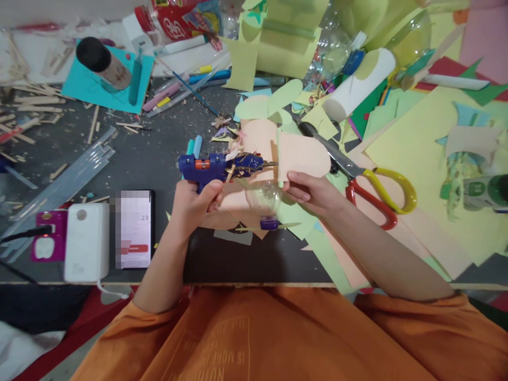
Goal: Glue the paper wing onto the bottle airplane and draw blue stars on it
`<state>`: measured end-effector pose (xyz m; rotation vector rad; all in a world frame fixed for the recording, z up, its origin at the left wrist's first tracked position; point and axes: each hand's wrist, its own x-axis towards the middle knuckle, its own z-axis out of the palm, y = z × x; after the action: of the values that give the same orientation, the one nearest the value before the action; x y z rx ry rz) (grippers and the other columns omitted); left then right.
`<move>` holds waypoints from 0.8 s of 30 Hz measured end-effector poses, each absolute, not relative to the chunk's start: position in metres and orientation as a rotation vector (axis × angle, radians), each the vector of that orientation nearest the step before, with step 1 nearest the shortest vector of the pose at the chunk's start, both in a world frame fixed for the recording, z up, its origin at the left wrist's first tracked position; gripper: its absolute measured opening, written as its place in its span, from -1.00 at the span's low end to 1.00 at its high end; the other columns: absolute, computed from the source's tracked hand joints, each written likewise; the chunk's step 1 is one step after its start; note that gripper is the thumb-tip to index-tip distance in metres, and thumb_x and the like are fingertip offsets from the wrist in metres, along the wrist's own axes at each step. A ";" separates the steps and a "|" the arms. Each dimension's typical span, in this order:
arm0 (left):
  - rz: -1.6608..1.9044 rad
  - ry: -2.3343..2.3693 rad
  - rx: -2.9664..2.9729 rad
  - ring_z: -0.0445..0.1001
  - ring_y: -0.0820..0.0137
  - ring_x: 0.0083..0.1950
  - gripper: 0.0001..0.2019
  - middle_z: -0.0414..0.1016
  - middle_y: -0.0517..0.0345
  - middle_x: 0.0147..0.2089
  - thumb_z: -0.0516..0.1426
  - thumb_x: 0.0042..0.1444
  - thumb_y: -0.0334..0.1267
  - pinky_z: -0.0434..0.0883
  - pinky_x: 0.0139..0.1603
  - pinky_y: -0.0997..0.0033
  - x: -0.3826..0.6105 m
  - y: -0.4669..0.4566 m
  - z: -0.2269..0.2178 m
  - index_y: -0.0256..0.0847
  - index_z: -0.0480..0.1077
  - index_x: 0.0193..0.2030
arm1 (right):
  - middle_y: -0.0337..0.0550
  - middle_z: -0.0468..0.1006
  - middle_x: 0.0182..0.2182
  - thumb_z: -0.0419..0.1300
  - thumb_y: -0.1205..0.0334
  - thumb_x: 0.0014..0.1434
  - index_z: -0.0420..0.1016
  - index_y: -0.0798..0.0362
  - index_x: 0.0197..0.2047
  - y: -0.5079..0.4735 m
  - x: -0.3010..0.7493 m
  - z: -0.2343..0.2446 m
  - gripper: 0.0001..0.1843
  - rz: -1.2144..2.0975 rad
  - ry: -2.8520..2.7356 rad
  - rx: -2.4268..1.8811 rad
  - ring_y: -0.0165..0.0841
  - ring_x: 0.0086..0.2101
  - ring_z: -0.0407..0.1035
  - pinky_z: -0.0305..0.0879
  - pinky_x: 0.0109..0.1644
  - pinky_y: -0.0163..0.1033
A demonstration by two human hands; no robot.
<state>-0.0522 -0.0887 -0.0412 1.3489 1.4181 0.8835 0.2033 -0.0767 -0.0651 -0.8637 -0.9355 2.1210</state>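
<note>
My left hand [197,203] grips a blue glue gun [216,165] by its handle, nozzle pointing right. The nozzle tip meets the left edge of a peach paper piece [304,156] with rounded corners. My right hand [311,191] pinches that paper from below, thumb on its lower edge. Between my hands stands a clear plastic bottle part [265,200] with a purple cap [269,224] at the bottom, cap toward me. Whether either hand touches the bottle I cannot tell.
Scissors [367,182] with red and yellow handles lie right of the paper. A phone [135,228], a white power bank [86,242] and glue sticks [65,182] lie at left. Coloured paper sheets [428,143], a white tube [359,84] and bottles crowd the back and right. Wood sticks [24,106] scatter far left.
</note>
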 end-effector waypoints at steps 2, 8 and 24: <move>0.893 1.400 1.347 0.09 0.58 -0.74 -0.67 0.24 0.30 -0.72 0.18 0.09 -0.02 0.20 -0.69 0.50 -0.052 -0.088 -0.041 -0.11 0.25 -0.57 | -0.53 0.00 -0.81 0.46 -0.20 0.07 0.54 0.05 -0.51 -0.077 0.203 -0.065 -0.52 2.119 -0.923 -0.868 -0.59 -0.70 -0.18 -0.14 -0.56 -0.32; 0.937 1.391 1.351 0.07 0.59 -0.76 -0.61 0.23 0.31 -0.74 0.19 0.10 0.03 0.20 -0.68 0.51 -0.049 -0.087 -0.040 -0.12 0.22 -0.59 | -0.53 0.02 -0.81 0.44 -0.17 0.11 0.53 0.07 -0.50 -0.078 0.205 -0.068 -0.53 2.139 -0.937 -0.886 -0.59 -0.70 -0.20 -0.15 -0.55 -0.32; 1.034 1.378 1.258 0.09 0.61 -0.75 -0.62 0.21 0.31 -0.76 0.24 0.03 0.00 0.18 -0.67 0.54 -0.048 -0.088 -0.041 -0.13 0.24 -0.61 | -0.53 0.00 -0.81 0.45 -0.10 0.14 0.59 0.07 -0.50 -0.078 0.207 -0.069 -0.58 2.177 -0.941 -0.841 -0.59 -0.70 -0.16 -0.15 -0.53 -0.31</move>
<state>-0.0479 -0.0877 -0.0406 1.2582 1.3785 1.0340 0.2067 -0.0780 -0.0686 -0.8409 -0.9407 2.1767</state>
